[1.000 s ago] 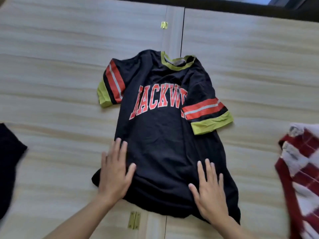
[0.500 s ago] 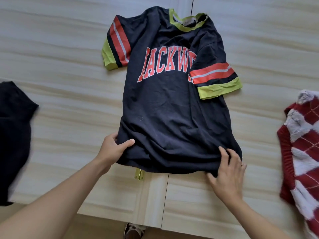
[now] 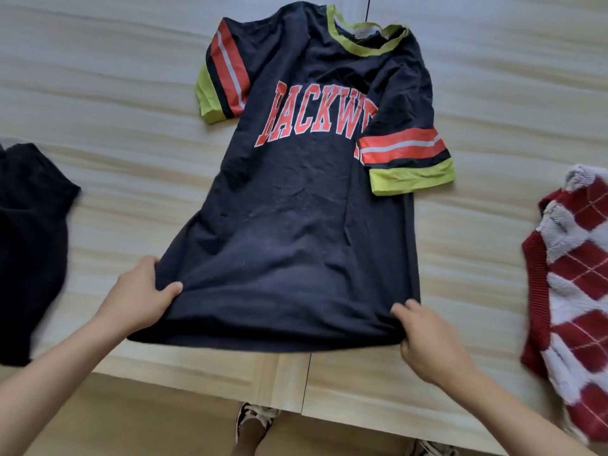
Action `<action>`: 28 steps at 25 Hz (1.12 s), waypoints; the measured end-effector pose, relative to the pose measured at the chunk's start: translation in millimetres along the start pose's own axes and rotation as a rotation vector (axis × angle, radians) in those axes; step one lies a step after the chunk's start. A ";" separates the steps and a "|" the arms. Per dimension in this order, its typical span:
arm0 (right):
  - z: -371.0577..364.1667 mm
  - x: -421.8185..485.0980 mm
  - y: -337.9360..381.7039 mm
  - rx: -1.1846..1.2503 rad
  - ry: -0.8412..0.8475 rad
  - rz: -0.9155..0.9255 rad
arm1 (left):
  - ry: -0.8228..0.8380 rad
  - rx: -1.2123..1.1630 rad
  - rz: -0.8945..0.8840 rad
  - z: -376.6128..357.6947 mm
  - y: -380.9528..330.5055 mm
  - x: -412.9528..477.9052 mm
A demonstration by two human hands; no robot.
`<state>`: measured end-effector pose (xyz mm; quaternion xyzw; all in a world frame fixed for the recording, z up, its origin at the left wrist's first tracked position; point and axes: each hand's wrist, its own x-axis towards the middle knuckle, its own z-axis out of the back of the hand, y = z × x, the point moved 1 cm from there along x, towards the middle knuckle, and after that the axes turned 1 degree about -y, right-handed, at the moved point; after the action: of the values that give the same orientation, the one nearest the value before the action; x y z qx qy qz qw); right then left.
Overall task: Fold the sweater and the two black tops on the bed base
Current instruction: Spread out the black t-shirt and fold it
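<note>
Since a moment ago both hands, left [image 3: 138,299] and right [image 3: 431,337], have pinched and lifted the hem of the black lettered cotton T-shirt [image 3: 306,205] lying on the pale wooden bed base [image 3: 98,103]; uneven pulling could skew it.

Lettered black top [image 3: 296,225] spread flat, plain black top [image 3: 29,245] left, sweater [image 3: 579,291] right
</note>
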<state>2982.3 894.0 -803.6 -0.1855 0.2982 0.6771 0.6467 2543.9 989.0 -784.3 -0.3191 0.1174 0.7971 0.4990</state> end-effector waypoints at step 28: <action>265.6 197.8 -340.9 0.420 -1.010 -0.704 | -0.293 0.101 -0.829 -171.5 -397.5 75.8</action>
<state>3335.5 1211.5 -785.4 0.1997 0.0048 0.3559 0.9129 2934.5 1145.5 -911.4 -0.1980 -0.0538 0.5598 0.8028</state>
